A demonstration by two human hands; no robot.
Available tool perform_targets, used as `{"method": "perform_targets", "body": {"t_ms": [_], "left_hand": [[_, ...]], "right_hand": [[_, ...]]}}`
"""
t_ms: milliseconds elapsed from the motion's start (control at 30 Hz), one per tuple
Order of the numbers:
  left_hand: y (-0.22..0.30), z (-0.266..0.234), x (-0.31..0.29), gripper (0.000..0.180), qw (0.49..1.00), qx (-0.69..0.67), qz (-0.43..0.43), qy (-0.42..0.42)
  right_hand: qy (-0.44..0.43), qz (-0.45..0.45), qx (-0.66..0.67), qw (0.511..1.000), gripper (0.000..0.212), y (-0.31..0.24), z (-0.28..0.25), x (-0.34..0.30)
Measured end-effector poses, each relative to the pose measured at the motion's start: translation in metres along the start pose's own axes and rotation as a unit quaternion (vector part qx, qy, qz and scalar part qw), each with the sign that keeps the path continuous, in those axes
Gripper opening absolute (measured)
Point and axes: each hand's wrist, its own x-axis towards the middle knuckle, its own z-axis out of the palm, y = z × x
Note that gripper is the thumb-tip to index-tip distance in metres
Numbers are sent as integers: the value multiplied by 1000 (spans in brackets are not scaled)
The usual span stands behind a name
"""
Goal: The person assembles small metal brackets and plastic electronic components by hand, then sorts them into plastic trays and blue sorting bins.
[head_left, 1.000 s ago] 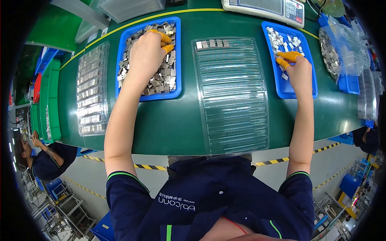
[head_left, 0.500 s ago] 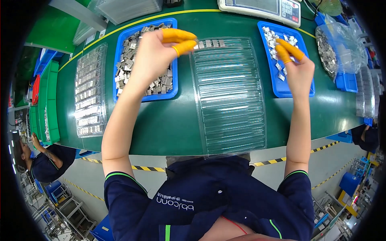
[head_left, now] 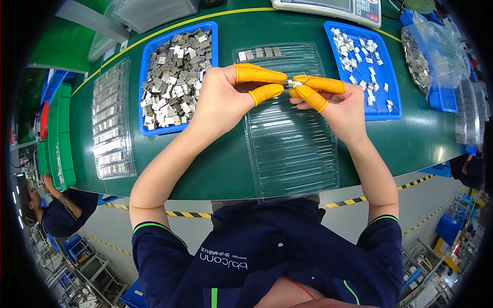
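Observation:
My two hands meet over the upper part of a clear ribbed plastic tray (head_left: 295,149). My left hand (head_left: 226,100), with yellow finger cots on, pinches a small metal piece, mostly hidden by the fingertips. Opposite it, my right hand (head_left: 336,105), also in yellow cots, pinches a small white part (head_left: 295,84) with thin wire leads. The two pieces are at each other's ends; whether they are joined, I cannot tell. Several silver connector pieces (head_left: 259,52) lie in a row in the tray's top slot.
A blue tray (head_left: 214,38) heaped with metal connector shells stands left, another blue tray (head_left: 393,110) with white wired parts right. Farther left lies a filled clear tray (head_left: 113,118). A scale (head_left: 367,11) stands at the back; a co-worker (head_left: 67,208) sits beyond the green bins (head_left: 64,133).
My left hand has moved right and nearer from the tray's top row. My right hand has left the right blue tray, bringing a white part to the left hand.

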Motion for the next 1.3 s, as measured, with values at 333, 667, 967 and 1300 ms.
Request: {"method": "perform_targets", "body": {"t_ms": [333,667,967,1300], "left_hand": [[4,1,1,31,962,-221,-155,-41],[-1,-4,1,31,910,-337,-219,-99],[-1,-6,1,34,909,-353,-198,-95],[-1,-6,0,34,927,-307,-199,-80]], "right_hand": [[66,-406,-395,821,21,5,-6,0],[37,-472,-371,799,23,0,-11,2],[22,-507,-400,763,24,0,-15,3],[14,-541,-418,730,25,-6,-17,5]]}}
